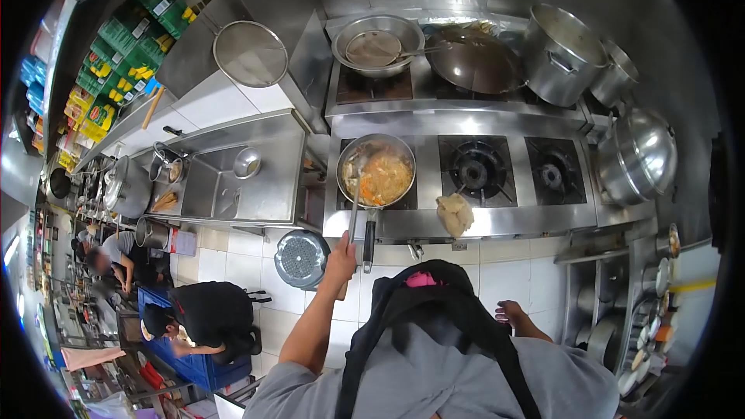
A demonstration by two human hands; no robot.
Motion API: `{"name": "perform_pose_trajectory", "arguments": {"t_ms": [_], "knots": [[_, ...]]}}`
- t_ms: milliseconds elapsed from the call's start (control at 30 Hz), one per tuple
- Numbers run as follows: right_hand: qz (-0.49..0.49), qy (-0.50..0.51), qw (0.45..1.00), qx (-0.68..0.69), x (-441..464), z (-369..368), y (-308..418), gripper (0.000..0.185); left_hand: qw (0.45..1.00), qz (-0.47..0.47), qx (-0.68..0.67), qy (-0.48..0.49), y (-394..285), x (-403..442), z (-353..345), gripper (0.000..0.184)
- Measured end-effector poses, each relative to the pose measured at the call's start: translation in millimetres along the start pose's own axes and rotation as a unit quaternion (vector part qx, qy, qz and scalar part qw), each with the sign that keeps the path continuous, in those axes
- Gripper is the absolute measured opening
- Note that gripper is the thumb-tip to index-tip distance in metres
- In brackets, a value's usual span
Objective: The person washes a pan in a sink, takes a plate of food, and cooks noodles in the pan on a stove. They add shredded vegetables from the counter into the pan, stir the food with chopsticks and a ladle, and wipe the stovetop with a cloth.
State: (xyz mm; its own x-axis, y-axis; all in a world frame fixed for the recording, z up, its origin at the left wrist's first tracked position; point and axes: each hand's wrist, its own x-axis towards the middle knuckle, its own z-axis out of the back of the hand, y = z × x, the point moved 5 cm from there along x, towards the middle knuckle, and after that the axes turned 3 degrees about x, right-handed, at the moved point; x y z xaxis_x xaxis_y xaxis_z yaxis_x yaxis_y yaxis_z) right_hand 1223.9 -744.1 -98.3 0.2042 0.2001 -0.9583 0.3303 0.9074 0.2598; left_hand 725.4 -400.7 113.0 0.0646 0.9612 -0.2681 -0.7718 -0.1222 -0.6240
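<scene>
My left hand (340,264) is closed around a long-handled metal cooking utensil (355,213) with a wooden end. Its head is down in the food, so I cannot tell if it is a spatula or a ladle. The frying pan (408,157) sits on the front left burner, its black handle (369,244) pointing towards me just right of my left hand. Noodle-like food (386,174) with orange bits fills the pan. Away from the stove, beside my body, my right hand (510,313) hangs with fingers apart and holds nothing.
A crumpled cloth (455,215) lies on the stove's front edge. Behind stand a metal bowl with a strainer (374,48), a wok (477,62) and a tall pot (560,70). Left are a sink (209,178) and a floor bin (301,259). Another person (209,318) bends over blue crates.
</scene>
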Motion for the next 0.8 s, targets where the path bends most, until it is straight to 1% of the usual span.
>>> {"name": "perform_pose_trajectory", "arguments": {"t_ms": [33, 67, 133, 167, 200, 233, 267, 300, 333, 367, 400, 433, 467, 533, 567, 600, 667, 700, 733, 767, 800], "knots": [[0.002, 0.005, 1.000, -0.022, -5.2, -2.5, 7.7, 0.029, 0.998, 0.045, -0.023, 0.038, -33.7, -15.3, 19.2, 0.050], [0.005, 0.004, 1.000, -0.024, -7.4, -4.3, 15.9, 0.029, 0.998, 0.044, -0.026, 0.036, -47.6, -27.6, 34.1, 0.050], [0.046, 0.011, 0.999, 0.010, -8.1, -10.0, 36.1, 0.029, 0.991, 0.065, -0.020, 0.113, -54.4, -38.0, 50.2, 0.052], [0.066, 0.010, 0.997, 0.026, -8.2, -12.8, 45.9, 0.029, 0.997, 0.029, 0.004, 0.065, -46.5, -38.8, 49.2, 0.050], [0.065, 0.011, 0.997, 0.028, -8.4, -16.4, 51.4, 0.029, 0.997, 0.029, 0.006, 0.066, -30.8, -36.1, 36.4, 0.050], [0.083, 0.013, 0.996, 0.037, -7.7, -18.9, 59.0, 0.028, 0.998, -0.024, 0.055, -0.035, -15.7, -30.4, 27.2, 0.049], [0.100, 0.014, 0.994, 0.045, -9.4, -21.3, 64.5, 0.027, 0.983, -0.075, 0.101, -0.134, -1.0, -26.6, 15.7, 0.047], [0.099, 0.019, 0.994, 0.043, -9.0, -23.8, 66.8, 0.026, 0.992, -0.021, 0.037, -0.118, -2.9, -21.8, 8.2, 0.045], [0.100, 0.019, 0.994, 0.042, -10.3, -26.7, 66.6, 0.026, 0.992, -0.020, 0.036, -0.119, -6.8, -24.3, 6.5, 0.045], [0.091, 0.027, 0.995, 0.023, -11.7, -29.2, 66.7, 0.028, 0.988, 0.064, -0.138, -0.021, -1.6, -25.6, -5.2, 0.044], [0.082, 0.034, 0.996, 0.004, -13.6, -30.9, 68.0, 0.029, 0.938, 0.143, -0.307, 0.079, -15.5, -33.1, -8.5, 0.044], [0.073, 0.026, 0.997, -0.005, -13.6, -30.4, 66.9, 0.026, 0.934, 0.146, -0.311, 0.100, -22.3, -36.9, -4.2, 0.045], [0.074, 0.026, 0.997, -0.008, -13.8, -28.7, 67.7, 0.026, 0.933, 0.147, -0.313, 0.098, -25.6, -41.1, 0.8, 0.045], [0.063, 0.020, 0.998, -0.008, -9.1, -24.0, 62.0, 0.025, 0.962, 0.122, -0.227, 0.087, -28.2, -46.2, 11.0, 0.046], [0.066, 0.025, 0.998, -0.001, -6.6, -22.2, 59.0, 0.024, 0.962, 0.125, -0.226, 0.088, -10.3, -39.7, -2.5, 0.046], [0.062, 0.026, 0.998, -0.004, -5.7, -21.3, 54.0, 0.024, 0.992, 0.040, -0.120, -0.009, 12.2, -25.4, -16.5, 0.047], [0.043, 0.012, 0.999, -0.016, -4.0, -18.0, 50.1, 0.022, 0.993, -0.047, -0.011, -0.106, 5.5, -25.8, -23.9, 0.048], [0.037, 0.022, 0.999, -0.015, -3.8, -17.1, 48.1, 0.023, 0.971, 0.078, -0.225, -0.025, -6.3, -32.2, -31.6, 0.048], [0.037, 0.021, 0.999, -0.014, -4.9, -16.2, 48.3, 0.023, 0.882, 0.198, -0.423, 0.059, -17.2, -40.7, -43.2, 0.049], [0.037, 0.015, 0.999, -0.015, -6.6, -17.1, 48.5, 0.024, 0.824, 0.213, -0.515, 0.101, -25.4, -42.7, -47.3, 0.052], [0.036, 0.010, 0.999, -0.016, -6.5, -18.1, 48.4, 0.025, 0.825, 0.213, -0.514, 0.101, -26.2, -39.4, -43.9, 0.052]]}}
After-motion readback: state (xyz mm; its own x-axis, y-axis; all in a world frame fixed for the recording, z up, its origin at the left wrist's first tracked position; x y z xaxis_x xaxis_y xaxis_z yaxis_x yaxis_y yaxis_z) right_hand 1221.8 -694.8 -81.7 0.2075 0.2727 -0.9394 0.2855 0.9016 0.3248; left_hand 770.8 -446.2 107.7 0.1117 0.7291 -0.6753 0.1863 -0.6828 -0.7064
